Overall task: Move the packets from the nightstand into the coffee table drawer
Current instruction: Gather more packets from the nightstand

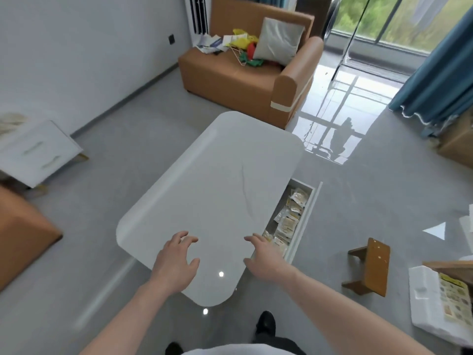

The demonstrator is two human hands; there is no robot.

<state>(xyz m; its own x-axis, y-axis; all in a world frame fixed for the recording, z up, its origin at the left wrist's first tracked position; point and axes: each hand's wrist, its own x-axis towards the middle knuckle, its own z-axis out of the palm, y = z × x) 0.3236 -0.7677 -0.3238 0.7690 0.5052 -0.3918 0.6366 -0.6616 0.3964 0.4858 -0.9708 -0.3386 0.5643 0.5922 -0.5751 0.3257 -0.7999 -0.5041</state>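
Fingers (188, 239) loose, packets (288, 221) in drawer (304, 219)

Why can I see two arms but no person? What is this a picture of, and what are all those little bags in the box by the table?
The camera sits on the person's head and looks forward and down, so you see what they see: their own arms, not their face. The left hand and the right hand reach out over a white coffee table. Both hands hold nothing; the fingers are spread and loosely bent. The "box" is the table's drawer, pulled open at the side. Inside it lie many small packets. Away on the left stands a white nightstand, blurry here. Behind the table is a brown sofa with a grey cushion and some colourful odds and ends. A small wooden stool lies tipped over on the floor at the right.
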